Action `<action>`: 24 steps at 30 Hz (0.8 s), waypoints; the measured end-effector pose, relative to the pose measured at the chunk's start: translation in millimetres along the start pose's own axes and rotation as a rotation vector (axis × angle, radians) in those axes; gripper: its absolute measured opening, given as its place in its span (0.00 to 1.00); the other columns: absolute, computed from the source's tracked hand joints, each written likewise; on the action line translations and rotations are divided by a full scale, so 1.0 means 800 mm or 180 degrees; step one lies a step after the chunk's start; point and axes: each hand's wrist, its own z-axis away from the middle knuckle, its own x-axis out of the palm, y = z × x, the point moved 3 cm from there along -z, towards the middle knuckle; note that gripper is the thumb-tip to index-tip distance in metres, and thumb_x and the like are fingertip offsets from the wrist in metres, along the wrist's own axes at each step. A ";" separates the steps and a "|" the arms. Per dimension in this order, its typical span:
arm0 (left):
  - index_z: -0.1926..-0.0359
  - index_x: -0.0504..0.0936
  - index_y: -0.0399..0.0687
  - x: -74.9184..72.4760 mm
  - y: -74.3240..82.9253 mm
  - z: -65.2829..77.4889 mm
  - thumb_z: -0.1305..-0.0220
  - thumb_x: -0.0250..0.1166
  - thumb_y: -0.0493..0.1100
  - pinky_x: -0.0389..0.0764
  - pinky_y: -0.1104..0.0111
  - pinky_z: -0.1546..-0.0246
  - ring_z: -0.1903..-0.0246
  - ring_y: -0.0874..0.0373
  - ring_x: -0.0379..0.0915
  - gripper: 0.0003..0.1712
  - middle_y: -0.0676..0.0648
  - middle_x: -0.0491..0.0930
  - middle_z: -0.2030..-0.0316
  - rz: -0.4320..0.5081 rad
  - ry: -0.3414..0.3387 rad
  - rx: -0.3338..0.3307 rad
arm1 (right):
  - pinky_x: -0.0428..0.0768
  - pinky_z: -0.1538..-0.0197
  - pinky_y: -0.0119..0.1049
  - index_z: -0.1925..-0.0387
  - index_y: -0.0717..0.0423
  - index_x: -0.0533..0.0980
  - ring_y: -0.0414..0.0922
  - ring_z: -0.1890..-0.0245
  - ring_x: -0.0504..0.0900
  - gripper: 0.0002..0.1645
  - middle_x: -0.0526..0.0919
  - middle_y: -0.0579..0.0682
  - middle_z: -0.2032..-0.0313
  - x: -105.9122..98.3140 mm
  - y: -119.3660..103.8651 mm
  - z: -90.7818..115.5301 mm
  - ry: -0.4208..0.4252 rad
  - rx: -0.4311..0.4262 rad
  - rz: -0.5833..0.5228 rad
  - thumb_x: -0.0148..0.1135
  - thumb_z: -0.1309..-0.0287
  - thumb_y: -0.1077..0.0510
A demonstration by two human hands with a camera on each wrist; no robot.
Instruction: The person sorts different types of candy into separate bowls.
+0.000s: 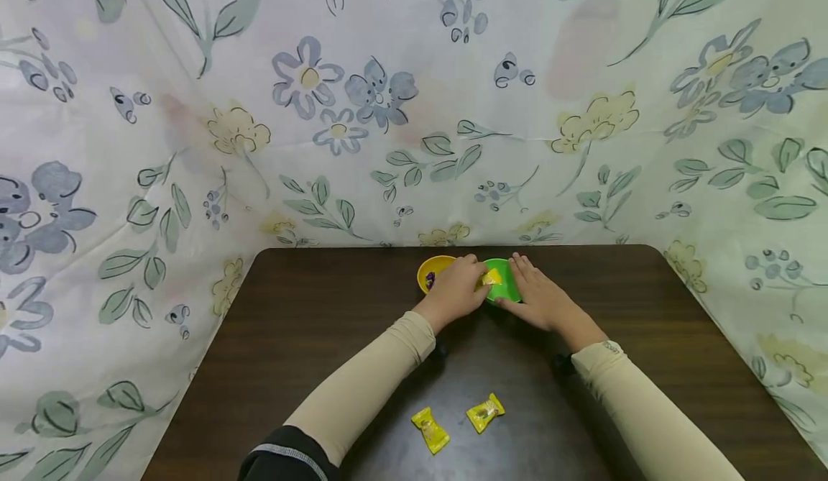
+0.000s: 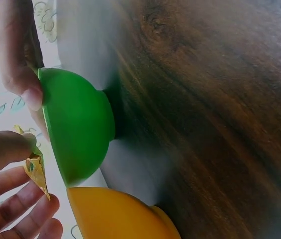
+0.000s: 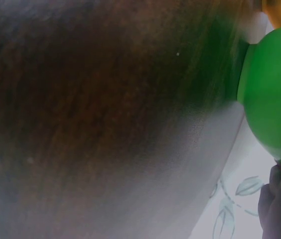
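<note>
My left hand pinches a yellow-wrapped candy between thumb and fingers, beside the open top of the green bowl. In the head view, yellow wrapper shows against that bowl's inside; whether it is the pinched candy or another, I cannot tell. My right hand touches the right side of the green bowl, fingers straight, thumb at the near rim. Left of it stands a yellow bowl with something dark purple inside, partly hidden behind my left hand.
Two yellow-wrapped candies lie apart on the dark wooden table, nearer to me than the bowls. Both bowls stand near the table's far edge, and a floral cloth hangs behind it.
</note>
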 end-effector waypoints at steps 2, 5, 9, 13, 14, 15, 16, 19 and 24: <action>0.44 0.88 0.44 0.002 0.001 -0.001 0.25 0.68 0.49 0.82 0.68 0.54 0.59 0.57 0.78 0.17 0.48 0.84 0.55 -0.0041 -0.0039 0.0018 | 0.50 0.17 0.63 0.17 0.70 0.43 0.66 0.15 0.42 0.59 0.42 0.68 0.16 0.002 0.000 0.000 -0.0030 0.0000 -0.0024 0.48 0.23 0.30; 0.42 0.87 0.43 0.003 0.002 -0.005 0.25 0.68 0.49 0.82 0.68 0.53 0.58 0.56 0.78 0.19 0.47 0.84 0.53 -0.0063 -0.0090 0.0041 | 0.50 0.17 0.64 0.17 0.70 0.44 0.66 0.15 0.42 0.59 0.41 0.68 0.16 0.003 0.001 -0.001 -0.0056 0.0014 -0.0003 0.47 0.23 0.29; 0.38 0.85 0.42 0.001 0.000 -0.007 0.25 0.68 0.50 0.82 0.67 0.50 0.56 0.55 0.78 0.23 0.46 0.84 0.51 -0.0109 -0.0129 0.0030 | 0.50 0.17 0.64 0.17 0.70 0.43 0.66 0.15 0.41 0.60 0.41 0.68 0.16 0.000 0.000 -0.007 -0.0063 -0.0013 0.0050 0.45 0.23 0.28; 0.36 0.84 0.43 -0.007 -0.007 -0.009 0.25 0.67 0.52 0.82 0.66 0.45 0.52 0.54 0.80 0.25 0.45 0.83 0.48 -0.0186 -0.0179 0.0027 | 0.49 0.17 0.64 0.17 0.70 0.41 0.66 0.15 0.40 0.60 0.39 0.68 0.16 -0.008 -0.005 -0.019 -0.0110 -0.0057 0.0060 0.44 0.23 0.28; 0.35 0.84 0.43 -0.009 -0.009 -0.008 0.24 0.67 0.52 0.82 0.66 0.43 0.51 0.54 0.80 0.25 0.45 0.83 0.47 -0.0187 -0.0186 0.0031 | 0.48 0.17 0.64 0.17 0.70 0.41 0.66 0.15 0.39 0.60 0.38 0.68 0.16 -0.009 -0.006 -0.021 -0.0118 -0.0067 0.0046 0.45 0.23 0.28; 0.35 0.84 0.43 -0.011 -0.010 -0.008 0.24 0.67 0.51 0.82 0.66 0.42 0.50 0.54 0.80 0.24 0.45 0.83 0.47 -0.0186 -0.0182 0.0038 | 0.48 0.17 0.64 0.17 0.70 0.41 0.66 0.15 0.39 0.60 0.38 0.69 0.16 -0.010 -0.006 -0.023 -0.0119 -0.0074 0.0046 0.45 0.22 0.28; 0.35 0.83 0.43 -0.013 -0.011 -0.007 0.24 0.67 0.51 0.82 0.66 0.42 0.50 0.54 0.80 0.24 0.45 0.83 0.47 -0.0170 -0.0178 0.0048 | 0.48 0.17 0.64 0.17 0.70 0.41 0.66 0.15 0.39 0.60 0.38 0.69 0.16 -0.011 -0.007 -0.024 -0.0120 -0.0075 0.0048 0.45 0.22 0.28; 0.35 0.83 0.41 -0.016 -0.011 -0.002 0.25 0.68 0.49 0.81 0.65 0.43 0.50 0.55 0.80 0.24 0.45 0.83 0.47 -0.0102 -0.0165 0.0084 | 0.48 0.17 0.65 0.17 0.71 0.42 0.67 0.15 0.40 0.60 0.39 0.69 0.16 -0.011 -0.007 -0.022 -0.0103 -0.0085 0.0077 0.44 0.23 0.28; 0.35 0.83 0.42 -0.013 -0.005 0.016 0.24 0.67 0.50 0.81 0.68 0.46 0.52 0.57 0.79 0.24 0.46 0.83 0.48 -0.0091 -0.0192 0.0163 | 0.49 0.18 0.65 0.18 0.73 0.43 0.69 0.16 0.42 0.59 0.40 0.71 0.16 -0.004 -0.007 -0.011 -0.0140 -0.0094 0.0098 0.45 0.22 0.29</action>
